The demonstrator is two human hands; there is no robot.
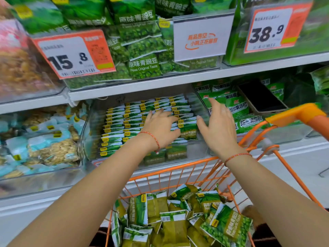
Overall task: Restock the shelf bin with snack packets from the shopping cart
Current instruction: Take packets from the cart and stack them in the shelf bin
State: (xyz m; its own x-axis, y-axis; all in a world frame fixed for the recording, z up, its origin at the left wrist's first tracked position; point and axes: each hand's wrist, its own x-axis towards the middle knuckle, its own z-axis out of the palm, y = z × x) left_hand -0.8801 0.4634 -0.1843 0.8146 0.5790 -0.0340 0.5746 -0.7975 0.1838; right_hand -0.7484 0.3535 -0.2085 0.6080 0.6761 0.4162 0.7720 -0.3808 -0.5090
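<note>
At the far left of the frame a clear bin holds pale blue packets of something tan and crumbly. Above it hangs an orange price tag reading 15.8, fixed to an upper bin of green pea bags.

In the centre sits the shelf bin, clear-walled and packed with rows of green and white snack packets standing on edge. The left hand lies on top of these rows, fingers spread and fairly straight, pressing down on the packets; its grip is spread rather than curled round anything, though the thumb side meets a packet facing forward just below it. A red string circles that wrist.

Just right of it the right hand is raised at the bin's right wall, fingers loose and apart, holding nothing; whether it touches the wall I cannot tell. It too wears a red string.

Further right is a neighbouring bin of brighter green bags, and a second orange tag in the upper right reads 38.9.

Along the bottom, the orange shopping cart stands against the shelf, its handle at the right, with a loose heap of garlic pea packets in its basket.
</note>
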